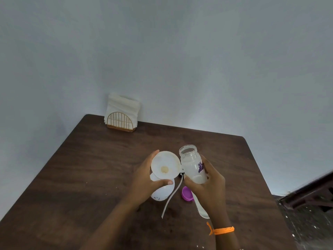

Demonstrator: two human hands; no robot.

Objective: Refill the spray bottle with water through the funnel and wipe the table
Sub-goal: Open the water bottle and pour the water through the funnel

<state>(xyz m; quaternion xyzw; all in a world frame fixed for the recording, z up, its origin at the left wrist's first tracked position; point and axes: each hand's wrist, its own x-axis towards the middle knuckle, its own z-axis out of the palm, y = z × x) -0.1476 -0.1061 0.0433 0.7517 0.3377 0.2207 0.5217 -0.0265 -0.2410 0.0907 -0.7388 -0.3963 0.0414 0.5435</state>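
A white funnel (165,166) sits in the neck of a white spray bottle (162,193) standing on the dark wooden table (90,168). My left hand (144,183) grips the funnel and the bottle's top. My right hand (209,186) holds a clear open bottle (193,165) with purple print, tilted a little toward the funnel, with some water in it. The spray head's thin white tube (171,197) lies on the table between my hands. A purple cap (187,193) lies beside it.
A gold wire holder full of white napkins (122,113) stands at the table's far left corner against the grey wall. A white oblong object (201,208) lies under my right wrist. The table's right edge drops to a dark floor (306,222).
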